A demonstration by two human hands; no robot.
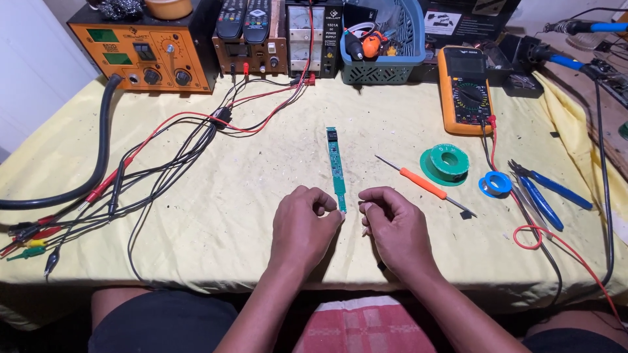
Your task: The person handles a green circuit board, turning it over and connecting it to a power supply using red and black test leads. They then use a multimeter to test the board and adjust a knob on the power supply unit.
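1. At the desk's [216,222] left edge you had a thick black hose [98,157] curving toward the orange-fronted station [147,52] at the far left corner, with a tangle of red and black test leads [150,163] spread between them.
2. Your left hand [304,225] rested near the front edge at the middle, fingers curled together, the tips pinching the near end of the narrow green circuit board [337,168].
3. That board lay flat on the yellow cloth in the middle of the desk, running lengthwise away from you toward the far edge.
4. Your right hand [392,225] sat just beside the board's near end, fingers curled in; I could not tell whether they touched the board or held anything.
5. Right of the board lay an orange-handled screwdriver [422,183], then a green solder spool [446,163] and a smaller blue spool [495,184].
6. An orange multimeter [464,88] stood toward the far edge, right of a teal basket [383,62].
7. Blue-handled pliers [546,193] lay near the right edge, above a looped red wire [533,235].
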